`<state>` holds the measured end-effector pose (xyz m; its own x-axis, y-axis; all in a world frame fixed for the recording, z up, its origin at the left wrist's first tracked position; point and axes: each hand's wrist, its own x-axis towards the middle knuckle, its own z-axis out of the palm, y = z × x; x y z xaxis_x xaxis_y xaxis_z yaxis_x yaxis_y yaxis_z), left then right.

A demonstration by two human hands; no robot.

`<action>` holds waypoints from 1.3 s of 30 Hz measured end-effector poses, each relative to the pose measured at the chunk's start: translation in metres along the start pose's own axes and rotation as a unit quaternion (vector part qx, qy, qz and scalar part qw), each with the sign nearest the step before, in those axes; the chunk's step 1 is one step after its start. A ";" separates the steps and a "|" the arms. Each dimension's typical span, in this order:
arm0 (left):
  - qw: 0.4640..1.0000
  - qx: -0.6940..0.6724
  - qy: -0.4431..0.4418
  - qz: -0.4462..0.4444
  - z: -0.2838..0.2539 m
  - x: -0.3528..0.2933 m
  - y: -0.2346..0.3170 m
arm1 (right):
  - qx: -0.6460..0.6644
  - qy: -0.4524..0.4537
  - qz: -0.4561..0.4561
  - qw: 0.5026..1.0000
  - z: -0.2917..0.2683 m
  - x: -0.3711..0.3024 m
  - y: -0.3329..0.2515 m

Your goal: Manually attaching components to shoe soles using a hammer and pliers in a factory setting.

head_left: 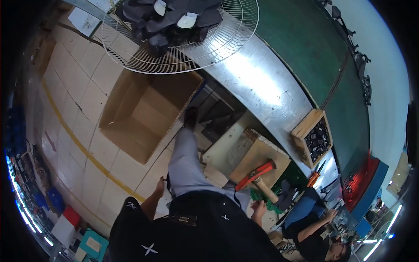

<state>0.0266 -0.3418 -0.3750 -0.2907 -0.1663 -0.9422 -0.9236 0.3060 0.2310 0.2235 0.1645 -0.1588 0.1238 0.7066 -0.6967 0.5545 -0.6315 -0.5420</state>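
Observation:
I stand on a tiled floor with both arms down. My left hand (160, 187) hangs beside my grey trousers (187, 161), its fingers loosely apart and nothing visible in it. At my other side, my right hand (259, 209) is low near a wooden handle (266, 189), apart from it; its small fingers look loosely spread, with no held thing visible. A red tool with black ends (255, 174) lies by that handle on a brown board (274, 158). In front of me to the left stands an open cardboard box (150, 102), with its bottom visible.
A wire fan guard (183, 67) with dark pieces on it is at the top. A metal-edged bench (257, 83) borders a green belt (301, 48). The wooden bin (301, 131) holds small black parts; orange-handled pliers (313, 178) lie close by. Another person (314, 231) sits at lower right.

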 end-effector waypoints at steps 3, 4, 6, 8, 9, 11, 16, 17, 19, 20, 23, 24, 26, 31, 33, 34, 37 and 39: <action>0.987 -0.086 -0.098 0.091 0.047 -0.026 0.036 | -0.037 0.026 -0.012 0.999 -0.011 0.041 0.032; 0.988 -0.092 -0.088 0.092 0.056 -0.035 0.031 | 0.008 -0.005 -0.041 0.999 0.000 0.055 0.041; 0.989 -0.052 -0.096 0.098 0.114 -0.041 0.067 | 0.042 -0.014 -0.057 0.997 -0.007 0.059 0.066; 0.986 0.009 -0.106 0.125 0.105 -0.038 0.078 | 0.054 -0.001 -0.048 0.997 0.001 0.064 0.077; 0.983 0.043 -0.113 0.142 0.093 -0.035 0.090 | 0.067 0.021 -0.028 0.997 0.004 0.063 0.085; 0.968 0.113 -0.134 0.177 0.100 -0.026 0.109 | 0.099 0.029 -0.062 0.993 0.003 0.074 0.103; 0.900 0.291 -0.196 0.258 0.091 -0.011 0.151 | 0.209 0.047 -0.193 0.958 0.018 0.050 0.092; 0.884 0.315 -0.209 0.275 0.095 -0.004 0.164 | 0.227 0.062 -0.196 0.952 0.019 0.039 0.088; 0.850 0.360 -0.231 0.308 0.055 0.016 0.198 | 0.273 0.094 -0.258 0.922 0.021 0.018 0.090; 0.833 0.381 -0.239 0.324 0.058 0.019 0.222 | 0.289 0.096 -0.268 0.914 0.020 0.012 0.099; 0.781 0.431 -0.253 0.374 0.051 0.015 0.261 | 0.284 0.092 -0.297 0.907 0.014 -0.018 0.110; 0.765 0.446 -0.256 0.388 0.048 0.005 0.267 | 0.285 0.101 -0.317 0.899 0.012 -0.027 0.109; 0.782 0.415 -0.243 0.397 0.062 -0.036 0.263 | 0.293 0.147 -0.357 0.875 0.005 -0.059 0.094; 0.705 0.372 -0.109 0.594 0.032 -0.084 0.254 | 0.305 0.136 -0.491 0.805 -0.034 -0.140 0.026; 0.697 0.313 -0.121 0.633 0.041 -0.150 0.244 | 0.146 0.150 -0.559 0.802 -0.051 -0.168 0.010; 0.686 0.262 -0.133 0.665 0.046 -0.194 0.240 | 0.096 0.187 -0.585 0.784 -0.058 -0.184 0.002; 0.655 0.133 -0.225 0.709 0.036 -0.298 0.210 | 0.054 0.152 -0.674 0.721 -0.038 -0.219 -0.017; 0.555 0.161 -0.271 0.770 0.037 -0.317 0.201 | 0.048 0.101 -0.713 0.692 -0.021 -0.242 -0.028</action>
<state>-0.0580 -0.1931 -0.0385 -0.4751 0.8043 0.3568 0.4333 -0.1391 0.8905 0.1952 0.0181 0.0352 -0.3744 0.6582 0.6532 0.1761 0.7421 -0.6468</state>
